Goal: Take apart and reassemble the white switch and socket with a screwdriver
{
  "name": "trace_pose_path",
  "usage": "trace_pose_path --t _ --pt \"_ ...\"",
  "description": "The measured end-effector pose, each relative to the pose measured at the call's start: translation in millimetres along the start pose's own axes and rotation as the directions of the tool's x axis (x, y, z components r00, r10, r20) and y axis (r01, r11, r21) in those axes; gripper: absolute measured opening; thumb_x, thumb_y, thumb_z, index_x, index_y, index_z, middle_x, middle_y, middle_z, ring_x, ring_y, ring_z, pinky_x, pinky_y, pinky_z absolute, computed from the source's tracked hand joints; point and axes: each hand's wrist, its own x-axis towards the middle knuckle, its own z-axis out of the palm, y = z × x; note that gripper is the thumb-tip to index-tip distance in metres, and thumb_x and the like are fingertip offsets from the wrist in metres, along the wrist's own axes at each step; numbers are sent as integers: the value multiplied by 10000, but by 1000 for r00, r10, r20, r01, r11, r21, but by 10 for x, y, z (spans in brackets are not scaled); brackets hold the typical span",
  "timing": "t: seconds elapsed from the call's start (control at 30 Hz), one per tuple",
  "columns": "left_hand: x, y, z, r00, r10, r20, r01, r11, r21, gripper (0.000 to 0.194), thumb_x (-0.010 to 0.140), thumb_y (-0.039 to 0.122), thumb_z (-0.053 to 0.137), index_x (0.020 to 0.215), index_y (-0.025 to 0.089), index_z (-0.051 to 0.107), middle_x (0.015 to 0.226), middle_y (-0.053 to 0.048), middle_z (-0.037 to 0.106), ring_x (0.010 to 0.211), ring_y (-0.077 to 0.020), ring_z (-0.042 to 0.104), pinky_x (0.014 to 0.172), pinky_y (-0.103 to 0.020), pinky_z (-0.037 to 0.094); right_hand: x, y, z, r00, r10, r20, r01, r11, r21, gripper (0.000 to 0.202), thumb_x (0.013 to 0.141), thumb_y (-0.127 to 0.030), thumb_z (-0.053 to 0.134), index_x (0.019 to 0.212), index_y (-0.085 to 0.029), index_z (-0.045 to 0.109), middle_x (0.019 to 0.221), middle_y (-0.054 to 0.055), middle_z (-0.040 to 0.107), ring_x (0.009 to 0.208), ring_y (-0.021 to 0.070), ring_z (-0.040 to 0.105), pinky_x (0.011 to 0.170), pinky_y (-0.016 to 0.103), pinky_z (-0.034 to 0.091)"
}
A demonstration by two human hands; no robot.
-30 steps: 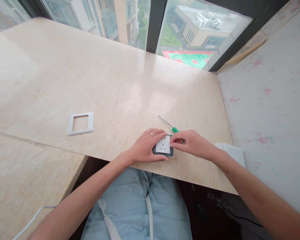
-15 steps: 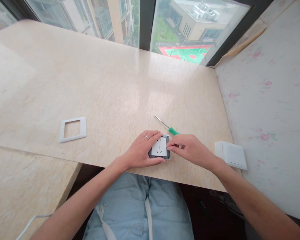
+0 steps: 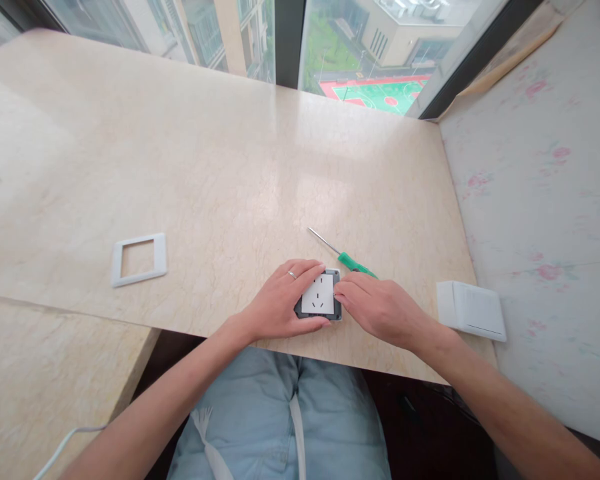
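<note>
A wall socket (image 3: 317,295) with a white face and dark grey surround lies on the stone sill near its front edge. My left hand (image 3: 285,297), a ring on one finger, grips it from the left, fingers along the top and thumb at the bottom edge. At the socket's right edge, my right hand (image 3: 375,303) is closed, thumb and fingertips pinched together; whatever is between them is too small or hidden to name. Just beyond the right hand lies a screwdriver (image 3: 347,259) with a green handle, its metal tip pointing up and left.
A white rectangular frame (image 3: 115,263) lies flat on the sill (image 3: 205,167) to the left. Against the flowered wall (image 3: 545,200) at right sits a white switch box (image 3: 473,310). A white cable (image 3: 63,447) crosses the lower left slab. Windows border the far side.
My right hand has turned over slightly, its fingers curling more tightly at the socket's right edge. The view has shifted a little; the left hand keeps its hold on the socket.
</note>
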Motion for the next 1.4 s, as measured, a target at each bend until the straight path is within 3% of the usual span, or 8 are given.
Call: trace_pose_path --t 0.2,0.33,0.53,0.9,1.07,1.4 --pt "-1 1 0 1000 -14 8 14 1000 1 814 838 586 688 1485 210 368 1423 -181 524 1303 -347 506 1090 -555 432 53 45 -46 996 -84 -9 83 993 -82 255 992 -121 435 825 -153 626 732 44 632 666 163 552 538 309 329" --pt "2 3 2 1000 -16 7 16 1000 -6 803 841 571 685 1485 210 368 1424 -179 524 1300 -347 507 1091 -555 429 164 26 -159 988 -123 89 136 977 -162 267 963 -116 453 738 -171 585 670 32 599 595 159 520 493 318 240" --pt "0 -1 13 999 -30 11 30 1000 -7 793 835 574 683 1479 215 390 1428 -171 524 1308 -348 503 1102 -559 424 265 -88 -278 971 -83 224 140 957 -255 243 860 -9 478 713 -177 575 631 42 579 542 168 488 480 330 153" --pt "6 -1 15 1000 -4 -13 4 1000 -5 781 826 545 709 1441 160 421 1402 -182 544 1284 -333 514 1097 -524 435 224 -28 -319 969 -48 241 85 986 -146 264 932 -79 502 699 -175 579 680 27 602 583 139 494 493 298 210" --pt "6 -2 11 1000 -9 -8 9 1000 -10 775 826 559 701 1443 184 420 1405 -176 545 1293 -341 508 1091 -537 435 211 -78 -324 981 -34 191 64 986 -152 265 929 -59 470 717 -172 582 675 23 578 566 135 449 490 295 195" --pt "1 -2 7 1000 -26 13 26 999 -19 774 824 562 696 1458 215 419 1421 -161 539 1308 -347 503 1102 -542 421 139 -80 -293 982 -129 140 161 956 -246 316 916 -5 423 700 -191 560 650 18 555 571 155 461 481 314 232"
